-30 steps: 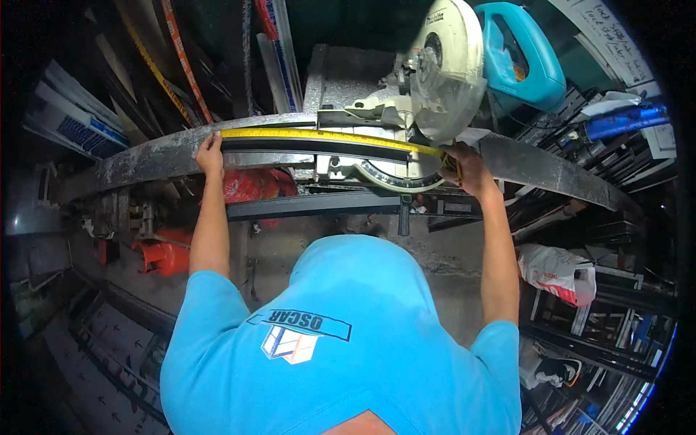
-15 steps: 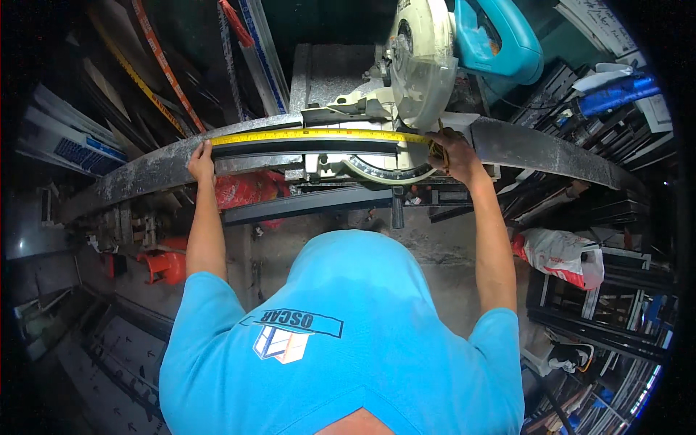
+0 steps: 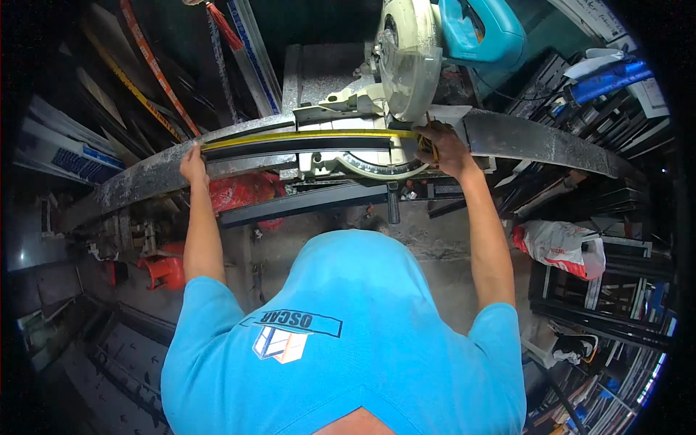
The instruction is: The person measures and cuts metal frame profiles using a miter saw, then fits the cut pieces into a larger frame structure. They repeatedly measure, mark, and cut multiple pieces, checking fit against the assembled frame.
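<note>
A yellow tape measure blade (image 3: 312, 135) is stretched over a dark metal profile (image 3: 319, 145), which lies across the bench and the saw's base. At the left end my left hand (image 3: 193, 165) pinches the blade's end against the profile. My right hand (image 3: 448, 151) is closed round the tape measure's case, mostly hidden by the fingers, with a thin pencil-like stick (image 3: 434, 145) between them. Just beyond the right hand stands a mitre saw, its clear blade guard (image 3: 412, 80) close to the fingers and its teal handle (image 3: 486, 36) above.
A long grey metal bench (image 3: 551, 141) runs left and right. Upright profiles (image 3: 254, 58) lean at the back left. A red bag (image 3: 243, 192) sits under the bench, and a white and red plastic bag (image 3: 554, 245) lies on racked frames at the right. A red gas cylinder (image 3: 163, 270) stands low left.
The tape blade has tilted and now shows a thinner yellow strip. Bench, saw and hands appear slightly farther left in view. Both hands keep their grip.
</note>
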Available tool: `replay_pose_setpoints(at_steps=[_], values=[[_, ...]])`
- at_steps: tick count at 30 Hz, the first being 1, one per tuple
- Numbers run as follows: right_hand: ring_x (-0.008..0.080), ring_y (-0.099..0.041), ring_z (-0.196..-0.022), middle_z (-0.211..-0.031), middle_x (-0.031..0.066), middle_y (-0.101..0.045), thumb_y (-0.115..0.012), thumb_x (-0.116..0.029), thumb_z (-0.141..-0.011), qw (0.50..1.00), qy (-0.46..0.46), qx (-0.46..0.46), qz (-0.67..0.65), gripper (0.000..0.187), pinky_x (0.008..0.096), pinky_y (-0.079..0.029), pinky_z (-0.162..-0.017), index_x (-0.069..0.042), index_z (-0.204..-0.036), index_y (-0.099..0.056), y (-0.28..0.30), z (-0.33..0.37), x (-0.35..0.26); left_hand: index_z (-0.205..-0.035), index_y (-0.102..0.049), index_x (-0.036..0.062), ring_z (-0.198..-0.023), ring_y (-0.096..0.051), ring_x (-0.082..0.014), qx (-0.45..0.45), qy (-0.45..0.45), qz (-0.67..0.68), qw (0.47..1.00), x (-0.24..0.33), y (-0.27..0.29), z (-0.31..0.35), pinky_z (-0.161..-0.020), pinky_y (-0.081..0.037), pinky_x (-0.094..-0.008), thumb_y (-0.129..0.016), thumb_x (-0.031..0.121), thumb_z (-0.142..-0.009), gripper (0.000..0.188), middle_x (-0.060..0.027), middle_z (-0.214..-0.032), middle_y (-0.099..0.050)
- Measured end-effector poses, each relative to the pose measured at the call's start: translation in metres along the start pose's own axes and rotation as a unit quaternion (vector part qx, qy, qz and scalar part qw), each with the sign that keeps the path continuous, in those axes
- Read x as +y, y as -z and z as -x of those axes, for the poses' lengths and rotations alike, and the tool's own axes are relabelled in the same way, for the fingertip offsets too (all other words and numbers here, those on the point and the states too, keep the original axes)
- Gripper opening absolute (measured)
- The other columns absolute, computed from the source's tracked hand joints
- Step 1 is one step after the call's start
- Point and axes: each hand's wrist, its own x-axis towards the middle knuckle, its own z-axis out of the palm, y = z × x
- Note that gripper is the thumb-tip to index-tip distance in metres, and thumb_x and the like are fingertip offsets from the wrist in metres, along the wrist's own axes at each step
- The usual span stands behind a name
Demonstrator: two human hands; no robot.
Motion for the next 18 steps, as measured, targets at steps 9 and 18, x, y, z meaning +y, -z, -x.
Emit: replay_pose_setpoints(at_steps=[9,18], values=[[0.0379,-0.058,-0.11,-0.12,0.0203,-0.06,-0.079,-0.031,-0.074,0.993,-0.048,-0.01,-0.107,0.07,0.0432,-0.044,-0.102,-0.007,-0.134,-0.054,0.005,0.023,-0.027,-0.112,-0.069,0.0046,-0.101,-0.059,-0.0154,-0.323,-0.154,0.042,0.933,0.098,-0.007,0.104,-0.09,-0.044,-0.0298,-0.073,0.033,-0.089,0.037,-0.0034,-0.104,-0.067],[0.0324,-0.064,-0.094,-0.107,0.0233,-0.065,-0.082,-0.029,-0.069,0.945,-0.205,0.044,-0.251,0.071,0.0385,-0.05,-0.088,0.005,-0.125,-0.056,-0.001,0.104,-0.039,-0.117,-0.067,0.012,-0.108,-0.057,-0.0325,-0.407,-0.47,-0.388,0.68,0.088,-0.074,0.152,-0.094,-0.042,-0.0457,-0.075,0.031,-0.08,0.042,-0.0116,-0.111,-0.065]])
